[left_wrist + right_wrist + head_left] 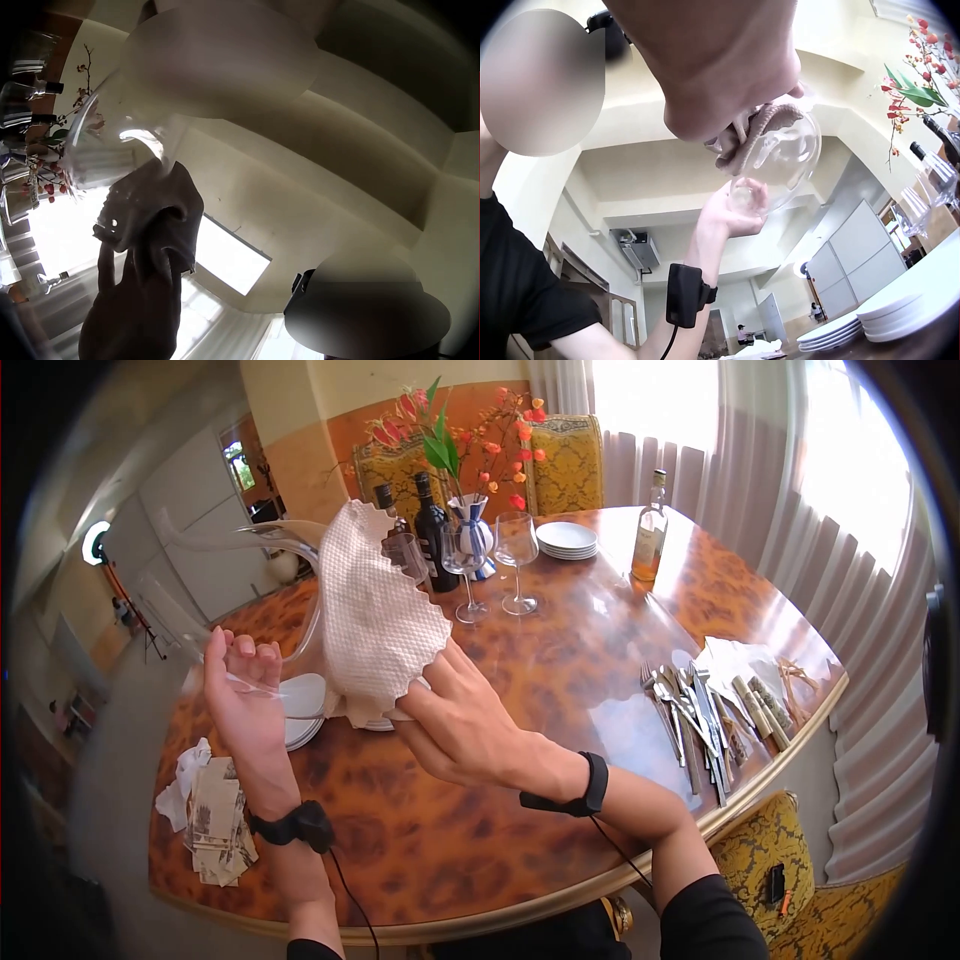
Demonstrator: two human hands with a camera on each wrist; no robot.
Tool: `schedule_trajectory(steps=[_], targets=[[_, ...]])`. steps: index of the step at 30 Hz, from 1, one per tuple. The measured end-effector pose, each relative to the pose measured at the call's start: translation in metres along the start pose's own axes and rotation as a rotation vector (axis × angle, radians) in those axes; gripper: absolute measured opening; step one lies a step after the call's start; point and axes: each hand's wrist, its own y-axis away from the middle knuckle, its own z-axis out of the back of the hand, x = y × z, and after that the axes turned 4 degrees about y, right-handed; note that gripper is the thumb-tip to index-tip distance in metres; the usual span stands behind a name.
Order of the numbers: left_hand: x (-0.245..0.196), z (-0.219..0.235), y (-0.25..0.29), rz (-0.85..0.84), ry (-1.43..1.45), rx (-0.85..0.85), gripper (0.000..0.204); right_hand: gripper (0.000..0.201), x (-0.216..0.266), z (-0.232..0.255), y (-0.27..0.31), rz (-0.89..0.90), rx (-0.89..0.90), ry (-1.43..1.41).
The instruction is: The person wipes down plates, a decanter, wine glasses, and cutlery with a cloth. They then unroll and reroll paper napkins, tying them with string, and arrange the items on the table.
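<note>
A large clear glass vessel with curved tubes (pixel 305 610) is held up above the table's left side. Around one end of it curl the fingers of the left hand (pixel 245 705), palm up; the right wrist view shows this hand (pixel 731 214) below the glass (pixel 799 161). The right hand (pixel 465 725) grips a pale textured cloth (pixel 375 610), which hangs over part of the glass in the head view. In the left wrist view the cloth (pixel 161 214) is bunched above the right hand (pixel 135 319), against the glass. The cloth hides some of the right fingertips.
Two wine glasses (pixel 517 560), dark bottles (pixel 431 535) and a flower vase (pixel 470 530) stand behind. Further right are stacked plates (pixel 567 540) and an amber bottle (pixel 649 535). Cutlery (pixel 700 725) lies right, papers (pixel 218 820) left, more plates (pixel 302 710) beneath the glass.
</note>
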Motion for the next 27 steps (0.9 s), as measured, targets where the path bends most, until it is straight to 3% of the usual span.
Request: schedule_trajectory(steps=[2,4,8,12,13,16,18,20,22,26,27], targets=[[0.001,-0.001,0.002,0.013,0.017,0.019,0.016,0.031,0.001,0.0,0.001,-0.015,-0.044,0.03],[0.004,-0.008,0.01,0.026,0.022,0.033,0.016,0.031,-0.005,0.003,0.009,-0.18,0.142,-0.088],[0.014,-0.017,0.022,0.034,0.041,0.115,0.015,0.028,-0.001,0.006,0.003,-0.388,0.016,-0.116],[0.023,-0.027,0.034,-0.035,-0.031,0.165,0.017,0.029,-0.006,0.009,0.001,-0.38,0.028,-0.035],[0.024,-0.024,0.031,-0.076,-0.024,0.235,0.013,0.025,-0.006,0.007,0.0,-0.376,-0.048,-0.043],[0.021,-0.026,0.041,-0.069,-0.137,0.388,0.014,0.022,-0.01,0.016,-0.007,-0.295,0.018,-0.036],[0.022,-0.029,0.044,-0.106,-0.141,0.407,0.015,0.02,-0.002,0.019,-0.011,-0.291,-0.065,-0.026],[0.019,-0.031,0.046,-0.116,-0.142,0.433,0.015,0.02,0.0,0.025,-0.01,-0.336,0.034,0.08],[0.018,-0.029,0.047,-0.157,-0.153,0.465,0.015,0.019,-0.008,0.023,-0.004,-0.277,0.006,0.1],[0.017,-0.032,0.052,-0.151,-0.058,0.383,0.015,0.024,-0.011,0.018,-0.002,-0.212,-0.093,0.027],[0.018,-0.034,0.053,-0.15,-0.033,0.356,0.016,0.027,-0.011,0.015,0.001,-0.307,-0.159,-0.074]])
